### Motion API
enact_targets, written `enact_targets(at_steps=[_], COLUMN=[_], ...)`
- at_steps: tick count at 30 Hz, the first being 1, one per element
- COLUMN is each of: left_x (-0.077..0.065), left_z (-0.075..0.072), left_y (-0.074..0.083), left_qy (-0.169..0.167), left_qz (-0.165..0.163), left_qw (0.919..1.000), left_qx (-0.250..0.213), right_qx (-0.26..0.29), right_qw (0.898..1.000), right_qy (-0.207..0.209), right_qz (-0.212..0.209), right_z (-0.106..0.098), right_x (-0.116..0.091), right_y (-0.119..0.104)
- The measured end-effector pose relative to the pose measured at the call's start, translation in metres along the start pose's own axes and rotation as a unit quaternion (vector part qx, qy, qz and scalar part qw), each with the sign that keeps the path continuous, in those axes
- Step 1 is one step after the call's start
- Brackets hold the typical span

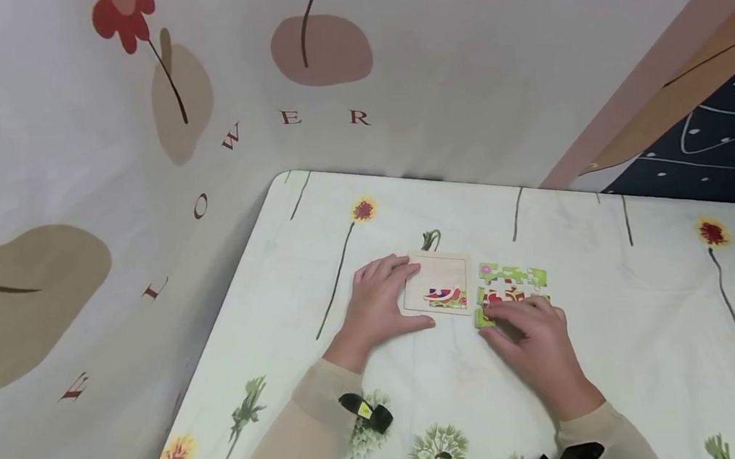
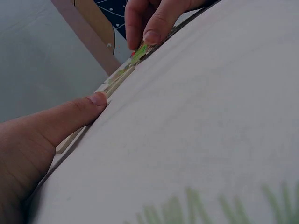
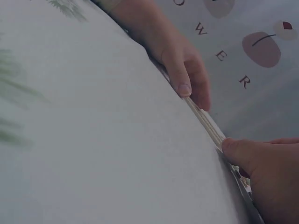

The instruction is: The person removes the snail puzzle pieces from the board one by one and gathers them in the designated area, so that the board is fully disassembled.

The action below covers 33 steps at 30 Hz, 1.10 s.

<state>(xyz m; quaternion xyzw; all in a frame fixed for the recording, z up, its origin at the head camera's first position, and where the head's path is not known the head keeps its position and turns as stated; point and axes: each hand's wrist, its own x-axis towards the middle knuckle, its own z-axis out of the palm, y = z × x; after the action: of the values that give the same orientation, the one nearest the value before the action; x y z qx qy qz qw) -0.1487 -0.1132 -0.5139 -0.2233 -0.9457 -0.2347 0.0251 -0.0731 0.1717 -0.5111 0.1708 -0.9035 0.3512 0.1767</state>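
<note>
While the left hand (image 1: 380,297) steadies the wooden puzzle tray (image 1: 439,281) at its left edge, fingers laid nearly straight across the top-left corner and thumb stretched along the near edge, the tray lies flat on the flower-printed tablecloth (image 1: 614,354), a little toward the wall from mid-table. Within it, one fitted section (image 1: 447,297) of red, blue and green sits at the lower right; the remainder of the recess shows bare wood. Just beside the tray on its right lies the cluster of loose puzzle pieces (image 1: 513,282), green and red. The right hand (image 1: 534,335) rests on the near edge of that cluster, fingers curled; the left wrist view shows its thumb and forefinger pinching a green piece (image 2: 139,50) at the table surface. The step in hand is judged to be picking a piece from the cluster for transfer. The next move would call for lifting it clear, carrying it leftward over the tray rim and matching its tabs to the fitted section, with the left hand bracing the tray.
</note>
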Motion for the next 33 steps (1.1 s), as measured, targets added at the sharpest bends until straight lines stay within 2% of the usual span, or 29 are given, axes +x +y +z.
enact_targets(at_steps=[10,18,27,33], left_x=[-0.001,-0.001,-0.002,-0.002], left_z=[0.0,-0.001,-0.001,0.0], left_y=[-0.001,0.002,0.001,0.003], left_qy=[0.002,0.003,0.008,0.008], left_qz=[-0.003,-0.002,-0.006,-0.003], left_qw=[1.0,0.9999,0.9999,0.9999], left_qx=[-0.003,-0.012,-0.006,-0.005], right_qx=[-0.028,-0.01,-0.025,-0.047], right_qw=[0.999,0.998,0.997,0.998], right_qy=[0.011,0.041,0.035,0.015], right_qz=[-0.032,-0.051,-0.067,-0.035], right_z=[-0.001,0.002,0.033,0.05], right_x=[-0.005,-0.002,0.019,0.029], right_y=[0.002,0.006,-0.013,-0.029])
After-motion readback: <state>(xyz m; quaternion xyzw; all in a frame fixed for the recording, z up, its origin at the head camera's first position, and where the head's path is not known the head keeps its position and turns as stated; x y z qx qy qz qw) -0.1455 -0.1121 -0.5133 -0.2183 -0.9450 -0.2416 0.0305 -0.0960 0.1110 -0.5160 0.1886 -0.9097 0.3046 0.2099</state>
